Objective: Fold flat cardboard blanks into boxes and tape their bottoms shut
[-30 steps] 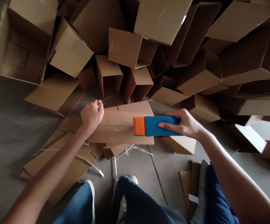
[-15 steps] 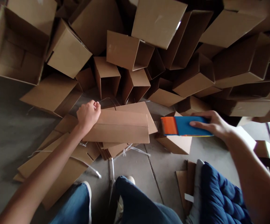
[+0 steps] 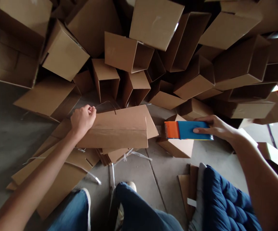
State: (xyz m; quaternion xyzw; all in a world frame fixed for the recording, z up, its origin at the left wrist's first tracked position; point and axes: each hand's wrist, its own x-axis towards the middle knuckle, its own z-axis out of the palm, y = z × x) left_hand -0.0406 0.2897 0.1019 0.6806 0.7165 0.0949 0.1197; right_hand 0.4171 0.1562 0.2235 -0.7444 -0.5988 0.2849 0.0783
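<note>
My left hand (image 3: 82, 120) is curled over the left end of a long brown cardboard box (image 3: 118, 130) held in front of me, its flaps folded shut. My right hand (image 3: 214, 127) grips a blue tape dispenser with an orange head (image 3: 186, 130). The dispenser hangs just right of the box's right end, a small gap apart from it. Flat folded cartons (image 3: 64, 166) lie under the box on the floor.
A tall heap of assembled brown boxes (image 3: 153, 57) fills the far side. Grey concrete floor (image 3: 6, 128) lies to the left. A dark blue quilted cushion (image 3: 225, 202) sits by my right knee. My legs in jeans (image 3: 134, 208) are below.
The dispenser was resting on the box's right end a second ago; my right hand has drawn it off to the right. My left hand kept its hold on the box.
</note>
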